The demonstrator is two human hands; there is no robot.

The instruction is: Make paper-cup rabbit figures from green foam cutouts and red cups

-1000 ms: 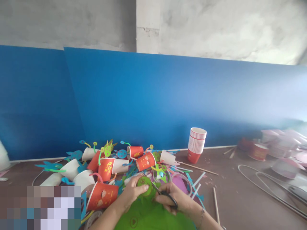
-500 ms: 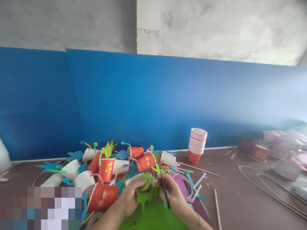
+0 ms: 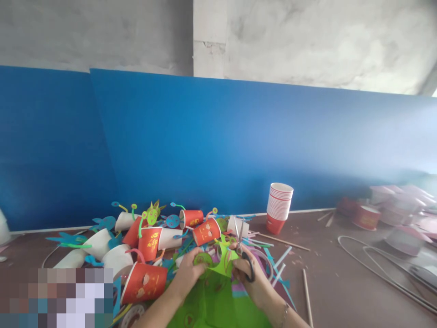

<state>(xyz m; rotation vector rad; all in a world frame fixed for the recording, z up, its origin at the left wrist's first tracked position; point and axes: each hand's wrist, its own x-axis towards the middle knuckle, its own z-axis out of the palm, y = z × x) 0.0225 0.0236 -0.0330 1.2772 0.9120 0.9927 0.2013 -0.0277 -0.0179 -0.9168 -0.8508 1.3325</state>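
Scissors [image 3: 240, 248] held in right hand [image 3: 247, 273], green paper [image 3: 218, 298] pinched by left hand [image 3: 189, 273]; paper's near edge cut off by frame.

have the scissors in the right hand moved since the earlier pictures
Yes: judged against the standing cup stack, the scissors have shifted up and right in the view, nearer to it.

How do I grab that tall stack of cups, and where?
Probably best around the red bottom cup, coming from the right. The stack stands open end up and widens upward, so a low grip should support the rims above. A tipped white cup lies on its left, and the blue panel rises behind.
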